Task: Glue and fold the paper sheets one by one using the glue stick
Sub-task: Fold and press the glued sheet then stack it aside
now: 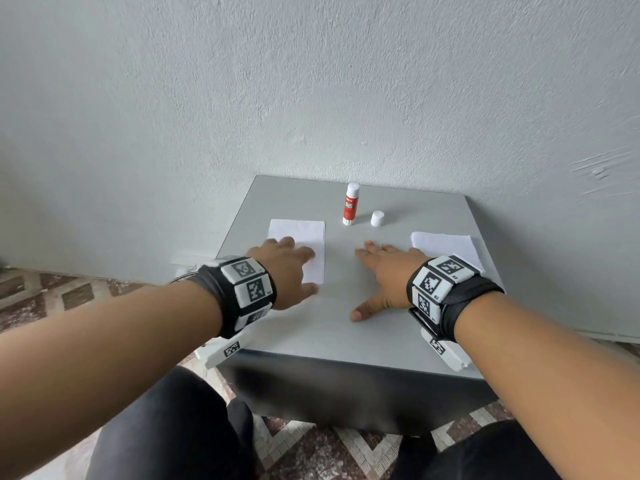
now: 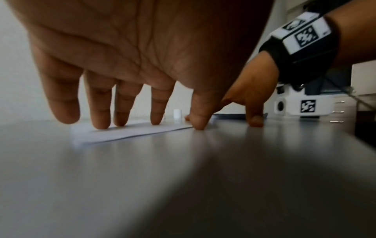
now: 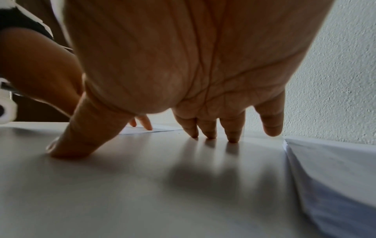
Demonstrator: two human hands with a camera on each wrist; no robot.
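A folded white paper (image 1: 304,233) lies on the left of the grey table (image 1: 346,327). My left hand (image 1: 287,268) rests on it with straight fingers (image 2: 101,119) pressing the folded white paper (image 2: 130,133) flat. My right hand (image 1: 384,275) lies spread on the bare table at the centre, its fingertips (image 3: 231,136) touching the surface. A stack of white paper sheets (image 1: 446,245) lies to its right; the stack of white paper sheets (image 3: 329,169) shows close in the right wrist view. A red and white glue stick (image 1: 350,204) stands uncapped at the back, its white cap (image 1: 377,218) beside it.
The table stands against a pale textured wall (image 1: 311,98). A patterned carpet (image 1: 52,296) covers the floor around it. My dark trouser legs (image 1: 180,427) are below the table's front edge.
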